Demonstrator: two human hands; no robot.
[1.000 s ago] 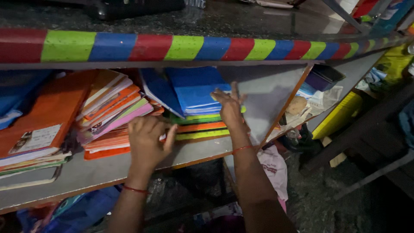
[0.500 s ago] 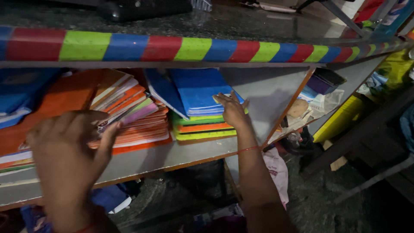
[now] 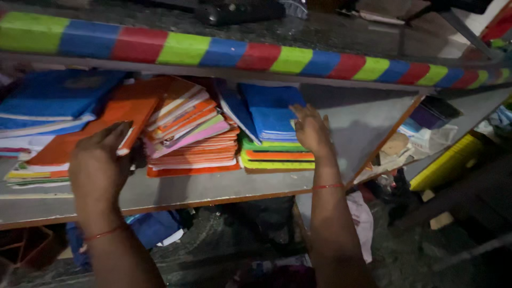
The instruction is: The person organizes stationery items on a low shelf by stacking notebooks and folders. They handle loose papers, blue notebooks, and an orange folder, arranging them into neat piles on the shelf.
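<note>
Steadying two stacks at once: L hand (image 3: 98, 165) on the orange book (image 3: 125, 109), R hand (image 3: 312, 130) on the blue notebooks (image 3: 272, 109).

Your L fingers curl over the orange book's lower edge w/ the thumb side hidden, so can't tell if it's a real pinch or just a rest; R palm lies flat, fingers spread, pressing the blue pile's right edge. Risk, imo: the orange book leans tilted across the left book stack (image 3: 37, 154), and a pull could drag loose books off the shelf (image 3: 213, 189) edge. The middle stack (image 3: 192, 141) fans out unevenly and may slide if bumped. The blue notebooks sit on green/orange/yellow ones (image 3: 277, 157), overhanging a bit, so a hard push could skew them. The orange book looks thin, soft-covered, plain bright orange w/ a white page edge.
</note>
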